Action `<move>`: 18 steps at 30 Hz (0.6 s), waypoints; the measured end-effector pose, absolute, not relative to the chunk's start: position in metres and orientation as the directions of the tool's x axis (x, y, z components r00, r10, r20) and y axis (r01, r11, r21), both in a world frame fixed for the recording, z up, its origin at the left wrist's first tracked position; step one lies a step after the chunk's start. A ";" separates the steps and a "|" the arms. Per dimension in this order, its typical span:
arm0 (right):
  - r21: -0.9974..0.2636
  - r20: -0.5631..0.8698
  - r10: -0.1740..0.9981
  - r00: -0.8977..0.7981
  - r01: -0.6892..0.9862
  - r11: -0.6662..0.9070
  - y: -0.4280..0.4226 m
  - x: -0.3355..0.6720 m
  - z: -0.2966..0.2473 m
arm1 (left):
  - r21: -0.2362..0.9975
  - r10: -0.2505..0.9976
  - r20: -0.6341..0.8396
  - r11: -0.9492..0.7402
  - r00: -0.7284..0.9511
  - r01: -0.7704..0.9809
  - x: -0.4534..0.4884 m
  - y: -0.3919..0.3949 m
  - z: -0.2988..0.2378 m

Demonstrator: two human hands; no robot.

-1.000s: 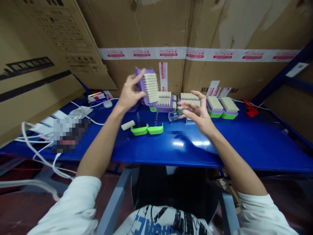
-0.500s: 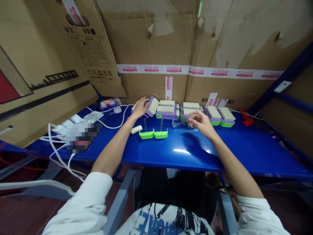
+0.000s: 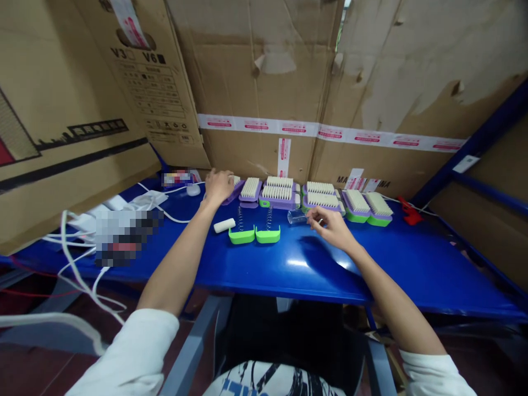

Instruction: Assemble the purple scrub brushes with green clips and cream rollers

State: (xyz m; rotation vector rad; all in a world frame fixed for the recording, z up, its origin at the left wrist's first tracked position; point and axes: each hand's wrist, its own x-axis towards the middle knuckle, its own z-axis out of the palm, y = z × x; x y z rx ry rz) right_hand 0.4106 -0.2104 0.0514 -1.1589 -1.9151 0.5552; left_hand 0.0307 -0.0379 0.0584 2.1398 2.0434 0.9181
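Note:
My left hand (image 3: pixel 218 187) is closed over the near-left end of a purple brush head (image 3: pixel 236 186), the leftmost in the row; its fingertips are partly hidden. Beside it a second cream-bristled purple brush head (image 3: pixel 249 190) lies flat. My right hand (image 3: pixel 330 224) has its fingers curled together at the right end of a clear plastic tube (image 3: pixel 296 217); whatever they may hold is hidden. Between the hands stand two bright green plastic end pieces (image 3: pixel 241 236) with thin metal springs (image 3: pixel 269 218) behind them. A white roll-shaped piece (image 3: pixel 224 225) lies to their left.
More brushes with purple and green bodies (image 3: pixel 280 192) line the back of the blue table (image 3: pixel 264 272). At right lies a red object (image 3: pixel 410 212). White cables (image 3: pixel 78 269) and adapters clutter the left side. Cardboard sheets (image 3: pixel 256 71) wall off the back; a grey chair stands in front.
My left hand has let go of the tilted purple brush head, which now lies flat, and has moved left onto the leftmost one. My right hand has shifted slightly left towards the tube.

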 end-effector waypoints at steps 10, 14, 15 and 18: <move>-0.695 0.412 0.897 -0.161 0.582 0.423 -0.196 0.423 0.043 | 0.400 0.963 0.217 0.063 -0.161 0.914 0.022 -0.028 0.049; -0.662 0.431 0.889 -0.155 0.615 0.428 -0.195 0.425 0.043 | 0.397 0.976 0.186 0.030 -0.113 0.917 0.023 -0.029 0.054; -0.643 0.445 0.882 -0.155 0.630 0.436 -0.194 0.426 0.042 | 0.396 0.981 0.173 0.012 -0.088 0.918 0.021 -0.029 0.055; -0.589 0.472 0.866 -0.163 0.673 0.448 -0.189 0.429 0.038 | 0.393 0.993 0.116 -0.069 0.025 0.917 0.014 -0.027 0.058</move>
